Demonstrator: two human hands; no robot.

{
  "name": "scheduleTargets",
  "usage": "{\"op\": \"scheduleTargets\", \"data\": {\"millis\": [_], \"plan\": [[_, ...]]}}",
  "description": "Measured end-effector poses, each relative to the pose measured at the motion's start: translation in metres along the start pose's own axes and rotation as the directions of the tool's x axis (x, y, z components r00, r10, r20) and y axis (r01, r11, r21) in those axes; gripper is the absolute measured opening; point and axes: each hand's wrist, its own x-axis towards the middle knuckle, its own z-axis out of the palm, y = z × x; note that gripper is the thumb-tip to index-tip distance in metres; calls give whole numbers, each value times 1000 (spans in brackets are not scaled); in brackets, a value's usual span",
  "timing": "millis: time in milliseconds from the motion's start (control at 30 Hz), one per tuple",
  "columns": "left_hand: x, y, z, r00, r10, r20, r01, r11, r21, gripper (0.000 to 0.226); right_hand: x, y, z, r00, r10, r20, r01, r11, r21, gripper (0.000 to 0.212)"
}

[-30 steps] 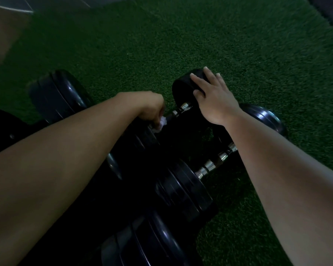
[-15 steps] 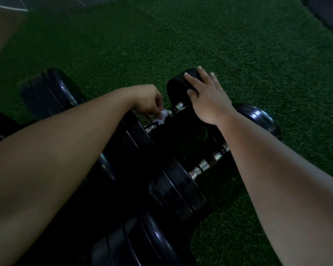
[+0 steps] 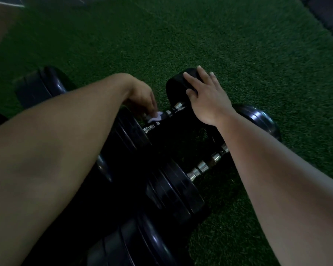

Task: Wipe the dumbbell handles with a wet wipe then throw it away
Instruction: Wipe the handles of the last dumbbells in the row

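Left hand [image 3: 140, 96] reaches forward, fingers curled down and pinching a small white wet wipe [image 3: 155, 118] against the handle [image 3: 176, 108] of the farther dumbbell. The wipe sits about mid-handle, just under the left fingertips. Right hand [image 3: 208, 96] lies flat with fingers spread and fairly straight on top of that dumbbell's black end weight [image 3: 176, 83], gripping nothing, likely steadying it. The handle's long axis runs diagonally from below the left hand up toward the right palm, so it lies between the two hands, and the left hand is the one on it. Judged step: wiping this handle, with strokes going along that diagonal. A second dumbbell lies closer to the body, roughly parallel, its chrome handle [image 3: 206, 166] showing just left of the right forearm and partly hidden by it. It is bare of any wipe and nearer the right arm, but the left hand has the wipe and would have to pull back and down to reach it. More black plates [image 3: 46, 83] sit beyond the left forearm. All rest on green turf [image 3: 238, 45]. No bin in view. The chrome collar below the wipe has marks, too dark and small to read. No brand legible.
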Motion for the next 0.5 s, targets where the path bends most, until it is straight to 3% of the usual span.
{"op": "scheduleTargets", "data": {"millis": [100, 167, 267, 500], "plan": [[4, -1, 5, 997, 64, -45, -69, 991, -117, 5, 1, 0, 1, 1000, -2, -8, 2, 1000, -11, 50], [12, 7, 14, 979, 135, -155, -165, 966, -199, 6, 2, 0, 1, 1000, 0, -9, 0, 1000, -13, 50], [22, 19, 22, 936, 184, -299, -232, 963, -133, 7, 2, -2, 2, 1000, 1, -9, -1, 1000, -12, 50], [1, 9, 5, 987, 133, -92, -104, 957, 270, 13, 1, -2, -1, 1000, 4, -5, -4, 1000, -18, 50]]}}
